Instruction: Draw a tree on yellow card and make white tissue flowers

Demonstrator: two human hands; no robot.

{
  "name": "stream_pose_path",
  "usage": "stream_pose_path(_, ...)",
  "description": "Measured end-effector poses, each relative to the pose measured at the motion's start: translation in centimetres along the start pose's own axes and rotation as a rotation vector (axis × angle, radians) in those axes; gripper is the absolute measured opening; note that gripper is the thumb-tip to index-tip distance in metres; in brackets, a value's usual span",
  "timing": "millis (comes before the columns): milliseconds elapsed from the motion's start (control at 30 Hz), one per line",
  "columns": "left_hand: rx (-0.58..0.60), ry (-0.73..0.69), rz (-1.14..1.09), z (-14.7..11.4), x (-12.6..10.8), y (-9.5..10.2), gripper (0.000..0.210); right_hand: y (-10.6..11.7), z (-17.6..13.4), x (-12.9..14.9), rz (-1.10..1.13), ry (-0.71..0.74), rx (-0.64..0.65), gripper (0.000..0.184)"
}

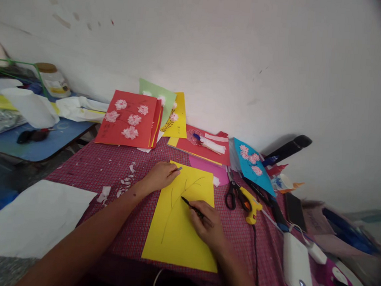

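Note:
A sheet of yellow paper [181, 244] lies upright before me, with thin dark curved lines drawn on it like a branching stem. My right hand [208, 224] is closed around a black pen [195, 209], its tip on the paper near the middle of the drawing. At the sheet's upper left edge rests my left hand [162, 176], fingers closed on a small grey piece that looks like a pen cap [179, 168]. To the right of the sheet are black-handled scissors [231, 195] and a yellow glue gun [251, 206].
Red cards with pink paper flowers [132, 119] stand at the back left, beside green and yellow ones. A blue flower card [253, 164] leans at the right. White paper [37, 218] lies low left. A white power bank [298, 268] sits on the checked cloth [129, 231].

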State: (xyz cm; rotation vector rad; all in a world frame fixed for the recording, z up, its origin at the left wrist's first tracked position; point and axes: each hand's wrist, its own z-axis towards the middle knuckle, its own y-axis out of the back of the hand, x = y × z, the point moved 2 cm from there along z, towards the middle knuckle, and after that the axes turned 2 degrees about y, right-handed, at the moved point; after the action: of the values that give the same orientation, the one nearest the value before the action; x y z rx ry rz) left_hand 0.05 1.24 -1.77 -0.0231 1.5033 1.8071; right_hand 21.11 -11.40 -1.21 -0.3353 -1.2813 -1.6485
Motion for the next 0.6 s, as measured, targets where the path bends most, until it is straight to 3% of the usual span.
stream_pose_path(600,0.009,-0.005,-0.025,0.01,-0.26,0.38,0.031,-0.10,-0.15,-0.22,0.009,-0.005,-0.017,0.025)
